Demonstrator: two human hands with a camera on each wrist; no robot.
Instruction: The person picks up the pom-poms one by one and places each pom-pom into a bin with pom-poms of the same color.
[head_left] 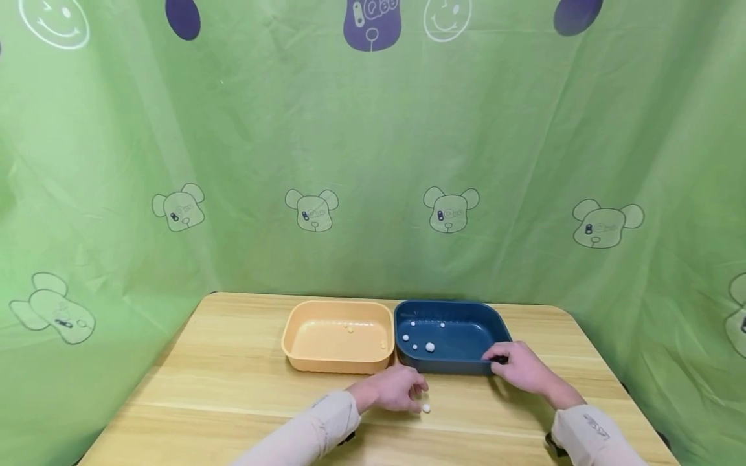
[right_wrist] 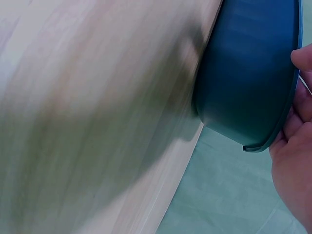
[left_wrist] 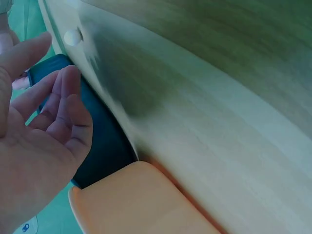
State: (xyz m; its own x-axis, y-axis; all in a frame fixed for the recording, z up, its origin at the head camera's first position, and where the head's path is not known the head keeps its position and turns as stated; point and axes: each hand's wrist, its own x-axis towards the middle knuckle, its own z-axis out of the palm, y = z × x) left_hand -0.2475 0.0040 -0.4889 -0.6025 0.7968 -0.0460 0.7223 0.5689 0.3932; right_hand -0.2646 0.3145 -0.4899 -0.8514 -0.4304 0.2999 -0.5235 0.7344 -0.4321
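My left hand reaches low over the table, its thumb and fingers parted and nothing between them. Just beyond the fingertips lies a small white ball, also seen as a white ball in the left wrist view. At the front right corner of a dark blue tray, my right hand grips the rim. In the right wrist view the thumb lies on the outer side of the wall and the fingers go over to the inside. Several white balls of different sizes, one larger ball among them, lie inside the blue tray.
An orange tray stands against the blue one's left side, with a few small pale yellow bits in it. Both stand toward the far edge of the wooden table. A green patterned curtain hangs around the table.
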